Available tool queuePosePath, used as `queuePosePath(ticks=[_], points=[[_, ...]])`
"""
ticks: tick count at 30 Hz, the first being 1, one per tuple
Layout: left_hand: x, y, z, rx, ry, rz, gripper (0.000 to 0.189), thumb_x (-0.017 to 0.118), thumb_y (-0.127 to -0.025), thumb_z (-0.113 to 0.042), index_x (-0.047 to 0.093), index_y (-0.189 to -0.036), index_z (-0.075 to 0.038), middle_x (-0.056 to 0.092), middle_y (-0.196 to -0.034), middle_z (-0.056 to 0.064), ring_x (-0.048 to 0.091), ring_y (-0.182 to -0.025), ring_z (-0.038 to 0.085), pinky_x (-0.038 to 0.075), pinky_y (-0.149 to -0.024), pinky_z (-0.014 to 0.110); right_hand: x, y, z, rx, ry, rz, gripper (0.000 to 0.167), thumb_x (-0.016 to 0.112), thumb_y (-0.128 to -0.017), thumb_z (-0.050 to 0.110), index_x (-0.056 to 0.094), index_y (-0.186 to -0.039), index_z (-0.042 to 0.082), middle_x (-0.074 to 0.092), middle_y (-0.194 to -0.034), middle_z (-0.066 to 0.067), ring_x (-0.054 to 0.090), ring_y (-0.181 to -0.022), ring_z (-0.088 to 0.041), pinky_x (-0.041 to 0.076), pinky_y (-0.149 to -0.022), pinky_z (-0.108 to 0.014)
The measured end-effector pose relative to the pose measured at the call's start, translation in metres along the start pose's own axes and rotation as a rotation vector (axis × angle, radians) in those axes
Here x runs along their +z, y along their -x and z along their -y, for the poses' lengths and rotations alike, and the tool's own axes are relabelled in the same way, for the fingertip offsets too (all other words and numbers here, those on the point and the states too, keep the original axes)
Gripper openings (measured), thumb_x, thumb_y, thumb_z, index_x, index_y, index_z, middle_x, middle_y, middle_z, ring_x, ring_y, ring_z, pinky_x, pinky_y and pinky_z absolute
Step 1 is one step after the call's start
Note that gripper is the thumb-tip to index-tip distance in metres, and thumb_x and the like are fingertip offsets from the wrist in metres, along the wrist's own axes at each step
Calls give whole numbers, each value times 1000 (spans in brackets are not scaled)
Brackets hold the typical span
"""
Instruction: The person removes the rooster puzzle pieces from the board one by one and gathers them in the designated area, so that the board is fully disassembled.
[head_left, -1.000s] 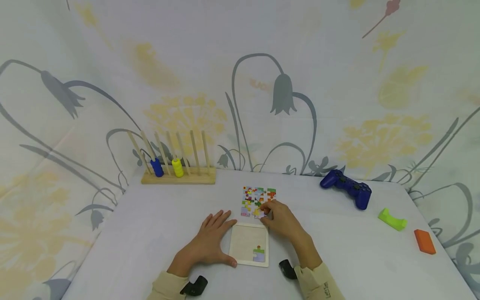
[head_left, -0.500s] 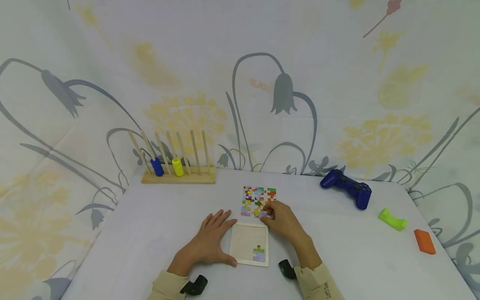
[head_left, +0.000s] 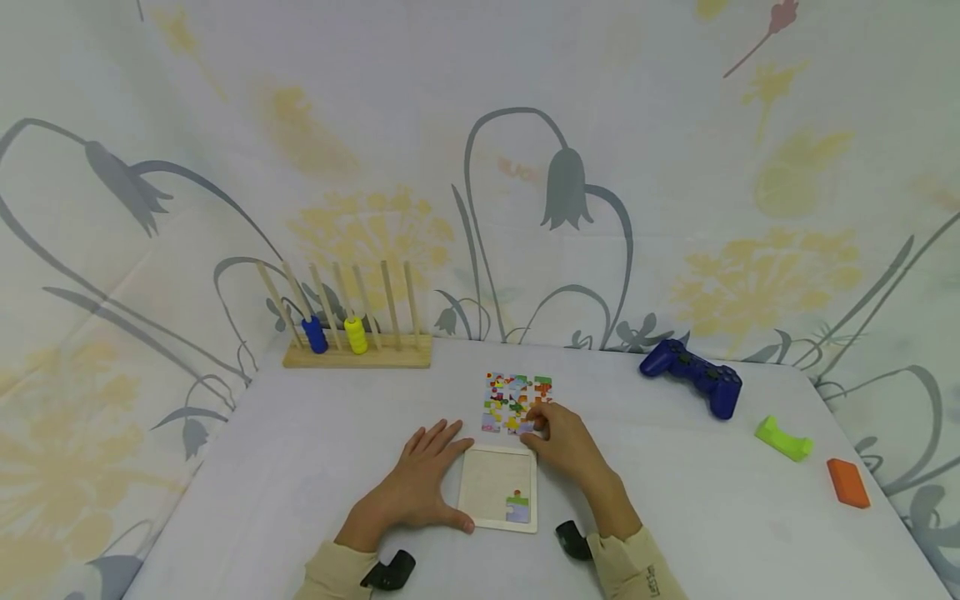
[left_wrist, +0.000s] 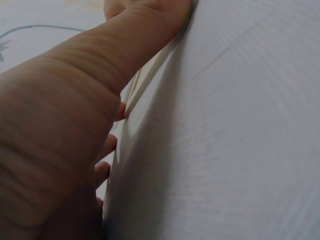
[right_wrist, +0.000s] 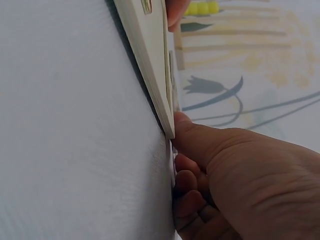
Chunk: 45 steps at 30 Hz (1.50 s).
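Observation:
My left hand [head_left: 423, 483] lies with spread fingers around the left side of a square wooden puzzle tray [head_left: 497, 529], its thumb at the near left corner and index finger at the far left corner. A puzzle piece [head_left: 517, 510] with green and lilac print sits in the tray's near right corner. Beyond the tray, a block of colourful puzzle pieces [head_left: 493, 408] lies on the table. Over its near right part, my right hand [head_left: 566, 442] has curled fingers and pinches a piece, mostly hidden. In the right wrist view, the thumb [right_wrist: 200, 137] is beside the tray's corner.
A wooden peg rack [head_left: 375, 358] with blue and yellow beads stands at the back left. On the right lie a dark blue game controller [head_left: 693, 377], a lime green curved block [head_left: 784, 439] and an orange block [head_left: 848, 483]. A patterned cloth [head_left: 360, 117] hangs behind the table.
My right fingers have shifted slightly right, and the lower middle pieces of the block have moved a little. The left hand and tray have stayed in place.

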<state>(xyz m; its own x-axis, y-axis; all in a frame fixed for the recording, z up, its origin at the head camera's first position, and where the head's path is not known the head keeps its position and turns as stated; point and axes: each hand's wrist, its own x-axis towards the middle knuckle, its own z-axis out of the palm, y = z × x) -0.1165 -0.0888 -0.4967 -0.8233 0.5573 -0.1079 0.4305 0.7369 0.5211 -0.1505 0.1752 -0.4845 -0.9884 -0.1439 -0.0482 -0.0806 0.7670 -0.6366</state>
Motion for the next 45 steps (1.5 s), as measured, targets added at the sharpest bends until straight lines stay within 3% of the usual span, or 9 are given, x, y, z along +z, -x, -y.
queuePosePath(ticks=[14, 24, 32, 39, 45], points=[[0, 0, 0, -2, 4, 4, 116, 87, -63, -68, 41, -156, -16, 23, -170, 10, 14, -159, 35, 10, -127, 61, 7, 14, -17, -17, -98, -109, 20, 78, -90, 14, 71, -108, 8, 61, -86, 2, 49, -73, -9, 41, -65, -22], [1, -2, -3, -16, 1, 19, 116, 87, -63, -68, 41, -156, -16, 22, -171, 10, 14, -159, 36, 10, -127, 60, 9, 35, -21, -33, -125, -110, 20, 82, -87, 17, 74, -105, 13, 61, -84, 7, 49, -70, -4, 43, -64, -20], [-2, -1, -4, -22, 2, 17, 116, 87, -63, -68, 42, -156, -15, 22, -170, 11, 14, -159, 37, 9, -127, 60, 8, 56, -24, -119, -150, 13, 31, 86, -82, 32, 75, -108, 21, 60, -89, 12, 50, -75, -2, 45, -67, -19], [-1, -1, -2, -19, 13, 13, 116, 86, -63, -69, 42, -156, -15, 22, -171, 11, 13, -159, 36, 9, -127, 61, 4, 69, -19, -186, -104, 150, 45, 87, -78, 42, 77, -113, 17, 58, -95, 12, 50, -84, -1, 48, -74, -20], [0, -1, -1, -16, 6, 7, 116, 87, -63, -69, 42, -156, -16, 23, -170, 11, 14, -159, 37, 10, -127, 61, 1, 74, -16, -233, -69, 186, 36, 86, -79, 42, 79, -108, 21, 63, -96, 16, 53, -85, 2, 50, -78, -22]])
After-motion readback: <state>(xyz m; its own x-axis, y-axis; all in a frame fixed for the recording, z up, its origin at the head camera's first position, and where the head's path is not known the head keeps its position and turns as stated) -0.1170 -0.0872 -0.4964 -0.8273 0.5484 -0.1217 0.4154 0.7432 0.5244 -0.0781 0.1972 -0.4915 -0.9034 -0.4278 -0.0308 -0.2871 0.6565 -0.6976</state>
